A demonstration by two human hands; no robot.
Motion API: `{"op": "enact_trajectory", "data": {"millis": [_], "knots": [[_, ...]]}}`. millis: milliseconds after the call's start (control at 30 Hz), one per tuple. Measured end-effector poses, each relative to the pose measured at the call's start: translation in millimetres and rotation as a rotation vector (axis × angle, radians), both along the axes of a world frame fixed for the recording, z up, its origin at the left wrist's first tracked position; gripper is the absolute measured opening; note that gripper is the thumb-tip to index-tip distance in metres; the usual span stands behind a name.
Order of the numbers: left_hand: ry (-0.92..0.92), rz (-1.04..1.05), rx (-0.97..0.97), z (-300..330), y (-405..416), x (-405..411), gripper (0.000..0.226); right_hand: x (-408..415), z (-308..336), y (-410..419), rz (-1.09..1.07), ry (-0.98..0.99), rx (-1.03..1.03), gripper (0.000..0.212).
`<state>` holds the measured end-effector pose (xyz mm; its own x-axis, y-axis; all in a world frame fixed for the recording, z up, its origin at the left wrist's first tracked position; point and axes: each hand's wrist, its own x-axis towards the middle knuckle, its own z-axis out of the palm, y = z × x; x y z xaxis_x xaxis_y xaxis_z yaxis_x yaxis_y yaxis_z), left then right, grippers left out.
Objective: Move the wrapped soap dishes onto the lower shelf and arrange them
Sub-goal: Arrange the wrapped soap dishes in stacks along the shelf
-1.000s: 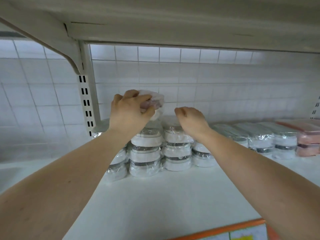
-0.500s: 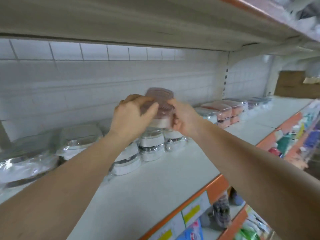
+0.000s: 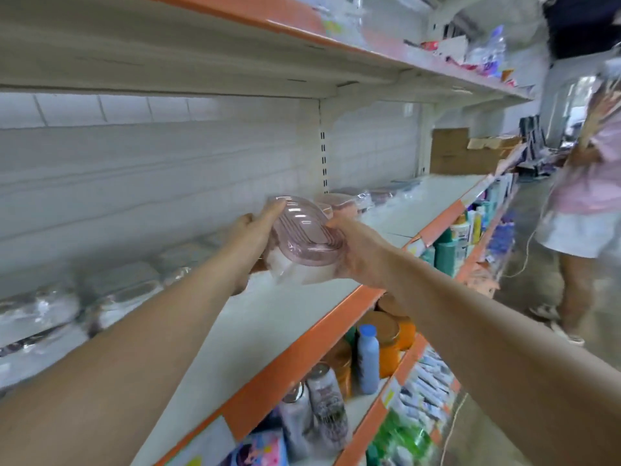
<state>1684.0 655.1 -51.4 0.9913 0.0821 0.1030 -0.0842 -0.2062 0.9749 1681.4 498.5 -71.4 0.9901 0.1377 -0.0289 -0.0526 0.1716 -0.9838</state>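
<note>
- Left hand point(image 3: 253, 232): curled round the far-left end of a wrapped soap dish point(image 3: 304, 242); fingertips are seen on the lid's upper edge, palm under the left side.
- Right hand point(image 3: 358, 252): gripped on the dish's right end, thumb laid over the lid rim, remaining fingers hidden beneath.
- Dish is held between both hands, lifted clear above the white shelf point(image 3: 268, 317), tilted w/ lid turned toward the camera. Pink see-through ribbed lid, white base below, clear film round it.
- Just beyond the right hand, a pink wrapped dish point(image 3: 342, 203) is seen lying on the same shelf by the back wall; further ones past it are too blurred to tell apart.
- Left of & below the left forearm, a row of wrapped dishes point(image 3: 117, 290) is seen along the tiled back wall, blurred.
- Below the hands, the shelf's orange front edge point(image 3: 302, 348) runs diagonally; under it a lower shelf is stocked w/ a blue bottle point(image 3: 368, 358), orange jars point(image 3: 393, 327) & other goods.
- Well to the right of the right hand, a second person point(image 3: 584, 203) in a pink top & white shorts is seen standing in the aisle.
</note>
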Motion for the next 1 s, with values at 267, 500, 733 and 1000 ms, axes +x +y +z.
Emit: {"op": "enact_trajectory", "data": {"millis": [267,500,733,1000], "knots": [[0.033,0.126,-0.265,-16.6,-171.1,62.2,0.07,28.1,0.8,-158.4,-0.074,-0.292,-0.527,0.056],[0.034,0.111,-0.25,-23.4,-268.6,107.1,0.023,80.5,-13.8,-248.0,-0.059,-0.326,-0.692,0.083],[-0.014,0.103,-0.039,-23.8,-295.1,189.1,0.046,154.4,-12.4,-290.7,-0.174,-0.342,-0.692,0.063],[-0.317,0.089,1.094,-28.3,-294.8,289.2,0.042,270.2,7.8,-312.5,-0.26,-0.314,-0.958,0.07]]}}
